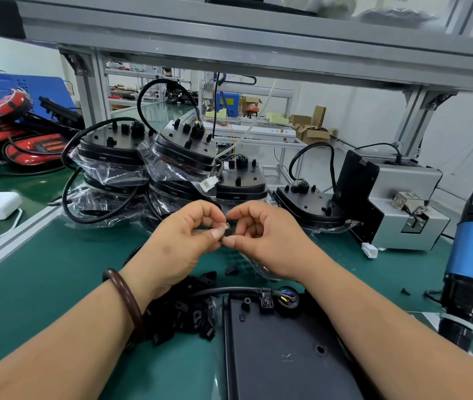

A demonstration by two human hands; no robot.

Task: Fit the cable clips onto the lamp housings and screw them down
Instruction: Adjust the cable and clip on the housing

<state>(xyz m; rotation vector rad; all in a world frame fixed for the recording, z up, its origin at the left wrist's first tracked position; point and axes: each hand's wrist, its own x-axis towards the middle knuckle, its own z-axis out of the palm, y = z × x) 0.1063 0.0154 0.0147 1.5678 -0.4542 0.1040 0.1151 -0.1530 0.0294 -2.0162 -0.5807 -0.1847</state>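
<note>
At the far left edge of the table lie red lamps. Just right of them, toward the back edge, bagged lamp housings are stacked with their black cables looping upward.

Above the middle of the table, the left hand pinches a small black cable clip between thumb and forefinger. The right hand meets it from the other side, with its thumb and forefinger tips closed on the same clip. The other fingers of both hands are curled.

Below the left wrist, near the front edge, is a pile of spare clips. It lies just beside the work housing, which rests back side up. One fitted clip already sits over that housing's cable.

The step in hand appears to be orienting the clip. Recommended practice:

1. Turn the loop toward the cable.
2. Align the screw hole with a boss on the housing.
3. Seat the clip flat before driving the screw.

A screw feeder stands toward the back right, and an electric screwdriver hangs at the right edge, within reach of the right hand.
</note>
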